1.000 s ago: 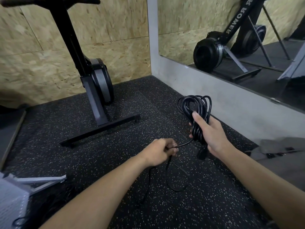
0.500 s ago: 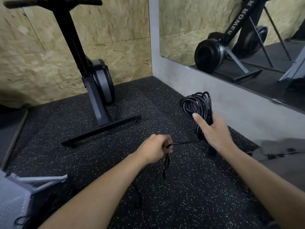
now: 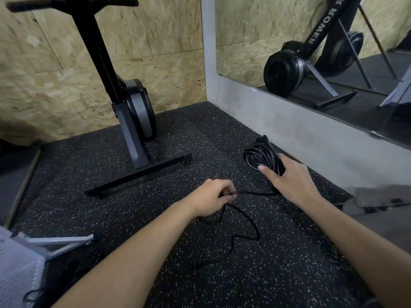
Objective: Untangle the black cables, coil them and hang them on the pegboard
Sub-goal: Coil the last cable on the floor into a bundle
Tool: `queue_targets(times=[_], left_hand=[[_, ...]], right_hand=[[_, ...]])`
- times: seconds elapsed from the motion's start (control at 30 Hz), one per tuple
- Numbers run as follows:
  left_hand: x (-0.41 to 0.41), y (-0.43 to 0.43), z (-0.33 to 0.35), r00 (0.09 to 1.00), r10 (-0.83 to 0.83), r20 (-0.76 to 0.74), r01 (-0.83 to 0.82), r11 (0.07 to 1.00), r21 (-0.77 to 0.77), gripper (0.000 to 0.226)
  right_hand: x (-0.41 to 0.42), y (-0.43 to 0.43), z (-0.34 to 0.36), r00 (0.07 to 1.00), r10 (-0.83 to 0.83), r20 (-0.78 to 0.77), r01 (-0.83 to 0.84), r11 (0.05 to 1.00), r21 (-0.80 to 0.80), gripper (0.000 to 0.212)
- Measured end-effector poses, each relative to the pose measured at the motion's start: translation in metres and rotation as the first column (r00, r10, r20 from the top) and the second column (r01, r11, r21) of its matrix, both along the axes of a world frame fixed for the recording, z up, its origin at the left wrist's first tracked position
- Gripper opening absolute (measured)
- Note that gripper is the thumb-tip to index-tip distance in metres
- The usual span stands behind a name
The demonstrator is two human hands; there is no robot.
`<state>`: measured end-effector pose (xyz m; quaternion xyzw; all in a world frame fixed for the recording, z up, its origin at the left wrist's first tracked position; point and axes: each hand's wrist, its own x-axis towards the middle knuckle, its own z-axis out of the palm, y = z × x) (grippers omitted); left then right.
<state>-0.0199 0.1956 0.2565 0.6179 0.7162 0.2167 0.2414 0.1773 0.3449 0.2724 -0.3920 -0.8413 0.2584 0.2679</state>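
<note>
A coil of black cable (image 3: 261, 155) is low over the speckled floor near the grey wall base. My right hand (image 3: 291, 182) holds the coil, thumb across its near side, fingers hidden behind it. From the coil a loose strand (image 3: 251, 193) runs left into my left hand (image 3: 212, 197), which grips it in a fist. Below that hand the free end (image 3: 249, 237) curls in a loop on the floor. A white pegboard (image 3: 16, 274) shows at the bottom left corner, with more dark cable (image 3: 66, 276) lying beside it.
A black and grey rowing machine stand (image 3: 135, 121) rises at the centre left, its foot bar (image 3: 138, 175) lying across the floor. A mirror (image 3: 322, 52) above the grey wall base fills the right. Chipboard walls close the corner. A grey mat (image 3: 382, 196) lies at right.
My right hand has lowered the coil toward the floor and moved it right. The loose strand slid through my left hand, and more of the free end now lies looped on the floor.
</note>
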Motion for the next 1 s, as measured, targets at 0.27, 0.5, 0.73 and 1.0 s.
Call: queue_targets(times=[0.27, 0.5, 0.73, 1.0], left_hand=[[0.000, -0.004, 0.008, 0.948, 0.107, -0.298, -0.029, 0.967, 0.254, 0.011], [0.003, -0.002, 0.011, 0.880, 0.239, -0.410, -0.001, 0.865, 0.502, 0.023], [-0.007, -0.001, 0.020, 0.900, 0.190, -0.392, -0.003, 0.902, 0.432, 0.034], [-0.016, -0.011, 0.021, 0.907, 0.124, -0.402, -0.097, 0.991, 0.087, 0.036]], right_hand=[[-0.007, -0.010, -0.003, 0.970, 0.138, 0.201, -0.122, 0.989, -0.088, 0.040], [-0.011, -0.030, -0.003, 0.929, 0.310, 0.203, -0.236, 0.917, -0.322, 0.064], [-0.007, -0.019, -0.008, 0.923, 0.332, 0.195, -0.274, 0.923, -0.272, 0.021], [0.000, -0.009, -0.004, 0.972, 0.234, 0.032, -0.213, 0.926, -0.311, 0.020]])
